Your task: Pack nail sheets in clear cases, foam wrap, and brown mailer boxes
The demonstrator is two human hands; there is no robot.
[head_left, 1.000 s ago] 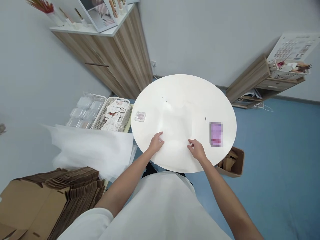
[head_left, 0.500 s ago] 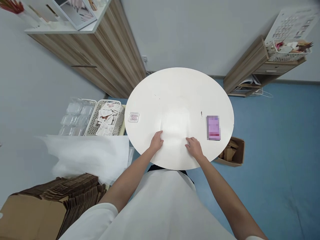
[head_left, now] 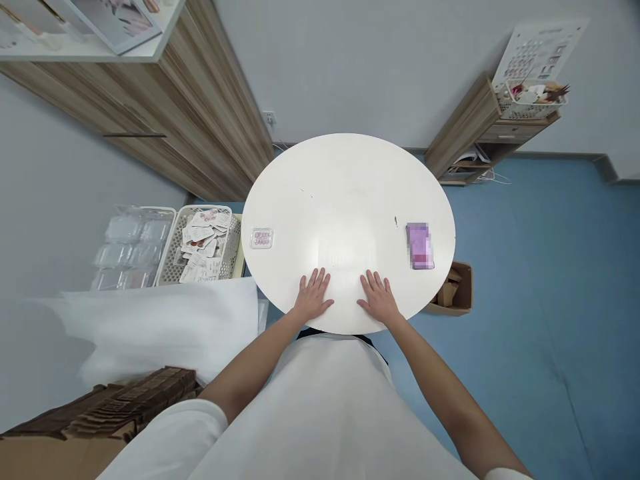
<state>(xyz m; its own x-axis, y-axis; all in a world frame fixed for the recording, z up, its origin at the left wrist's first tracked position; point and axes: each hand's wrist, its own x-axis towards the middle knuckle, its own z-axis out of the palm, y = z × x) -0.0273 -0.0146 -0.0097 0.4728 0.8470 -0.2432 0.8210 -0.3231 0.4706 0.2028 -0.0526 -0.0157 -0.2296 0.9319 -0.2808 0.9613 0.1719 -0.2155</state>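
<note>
My left hand (head_left: 313, 297) lies flat on the near part of the white oval table (head_left: 350, 173), its fingers spread and holding nothing. Level with it, my right hand (head_left: 378, 298) also rests palm down with fingers apart. A small clear plastic case (head_left: 261, 238) with pinkish pieces inside lies near the table's left edge, up and left of my left hand. To the right of my right hand is a flat purple rectangular thing (head_left: 420, 245), blurred by pixelation. A tiny dark mark (head_left: 395, 221) shows on the tabletop beside it.
Left of the table stand a white basket of printed cards (head_left: 203, 240), stacked clear plastic boxes (head_left: 130, 240) and white sheeting (head_left: 175, 327). Folded cardboard (head_left: 135, 400) is at lower left. An open carton (head_left: 465, 290) sits on the floor right. Wooden cabinets (head_left: 215, 100) stand behind.
Both hands went from curled fingers to lying flat with fingers spread, slightly nearer my body. The camera view has shifted; the case and the purple thing stay on the table.
</note>
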